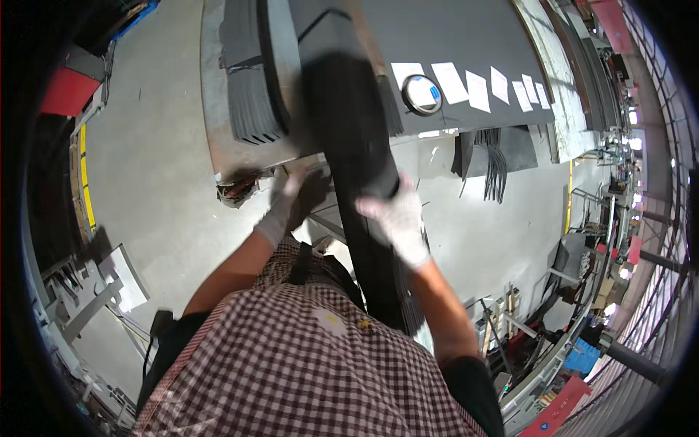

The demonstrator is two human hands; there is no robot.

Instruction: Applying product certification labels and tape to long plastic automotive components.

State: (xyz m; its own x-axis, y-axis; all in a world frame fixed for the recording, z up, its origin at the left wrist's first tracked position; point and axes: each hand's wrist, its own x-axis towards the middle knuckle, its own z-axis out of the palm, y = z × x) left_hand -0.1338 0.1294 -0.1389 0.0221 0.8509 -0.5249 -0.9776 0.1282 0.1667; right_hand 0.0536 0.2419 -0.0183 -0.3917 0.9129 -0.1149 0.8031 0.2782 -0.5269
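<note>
A long, thick bundle of black strips (360, 138) runs from the table toward my body, its near end hanging down by my apron. My right hand (397, 218), in a white glove, grips the bundle's right side, with the thumb over the top. My left hand (290, 195), also gloved, is just left of the bundle. Motion blur and shadow hide its fingers, so its hold is unclear. A dark band (320, 23) crosses the bundle's far part.
To the left on the table lies another stack of grey strips (251, 102). A round tape roll (422, 95) and several white paper sheets (449, 82) rest on dark sheet material (451, 36). Thin black strips (495, 167) dangle off the table's front edge. Grey floor (145, 167) surrounds it.
</note>
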